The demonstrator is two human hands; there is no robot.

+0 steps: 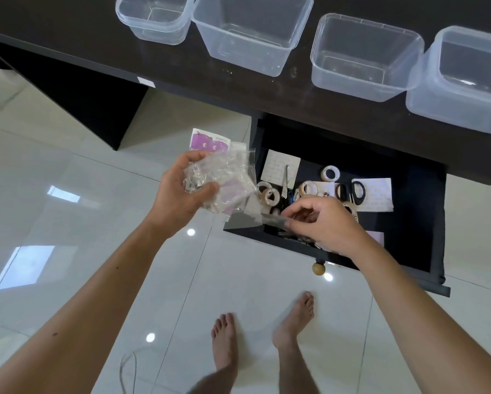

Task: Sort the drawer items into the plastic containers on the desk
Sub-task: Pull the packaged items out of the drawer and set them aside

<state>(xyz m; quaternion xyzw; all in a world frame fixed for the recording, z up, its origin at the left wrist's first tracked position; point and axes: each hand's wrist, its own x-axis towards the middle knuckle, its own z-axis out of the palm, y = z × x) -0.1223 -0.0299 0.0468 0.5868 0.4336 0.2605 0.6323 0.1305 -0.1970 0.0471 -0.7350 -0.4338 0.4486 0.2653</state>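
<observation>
Drawer (409, 194) is pulled open under the dark desk (181, 69), wooden knob (319, 268) on its front edge. Left hand (181, 191) is held over the floor just left of the drawer, fingers and thumb curled round a bundle of clear plastic packets (224, 177); a purple-printed card (208, 142) sticks up beyond the fingertips. Right hand (324, 223) is over the drawer's near left part, thumb and forefinger pinching a dark translucent sleeve (250, 221) that runs left from the fingertips and touches the bottom of the bundle. What is inside the sleeve cannot be made out.

Just beyond the right fingers in the drawer: several tape rolls (269, 194), small silver scissors (285, 180) lying on a white sheet (279, 166), another tape roll (331, 174) further back. Right of the knuckles, black-handled scissors (352, 191) on a second white sheet (378, 194). Small dark clutter under the palm, too hidden to tell.

Four clear plastic containers (255, 38) stand in a row on the desk, well beyond both hands, nothing visible inside them.

Glossy white tile floor (82, 194) below, bare feet (267, 336) near the bottom.
</observation>
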